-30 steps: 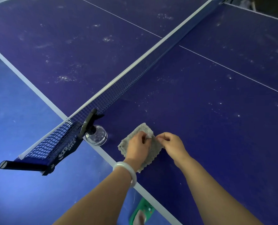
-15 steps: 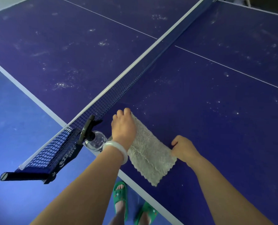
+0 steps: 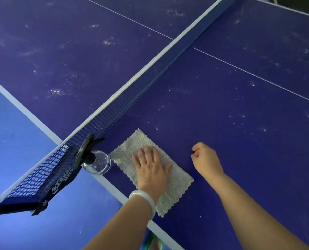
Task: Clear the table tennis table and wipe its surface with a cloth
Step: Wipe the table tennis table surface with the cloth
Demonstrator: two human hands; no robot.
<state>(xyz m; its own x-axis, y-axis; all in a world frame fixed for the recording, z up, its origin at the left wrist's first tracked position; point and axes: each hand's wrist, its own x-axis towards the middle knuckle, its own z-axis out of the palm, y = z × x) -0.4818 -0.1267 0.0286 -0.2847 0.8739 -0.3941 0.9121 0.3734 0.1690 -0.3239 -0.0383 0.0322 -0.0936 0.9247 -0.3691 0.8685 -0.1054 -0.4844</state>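
A grey cloth point(image 3: 175, 184) lies spread flat on the dark blue table tennis table point(image 3: 240, 109), near its side edge and close to the net. My left hand point(image 3: 151, 167), with a white bangle on the wrist, presses flat on the middle of the cloth, fingers straight. To the right of the cloth my right hand point(image 3: 205, 160) hovers or rests with its fingers curled and holds nothing. Pale dusty smudges speckle both halves of the table.
The net point(image 3: 132, 98) runs diagonally from the lower left to the upper right. Its black clamp post point(image 3: 85, 150) sits at the table edge, with a clear round knob point(image 3: 97, 164) beside the cloth. Blue floor lies to the left.
The cloth was unfolded from a small wad into a flat rectangle. My left hand moved onto its middle and flattened. My right hand let go of the cloth and drew off to the right.
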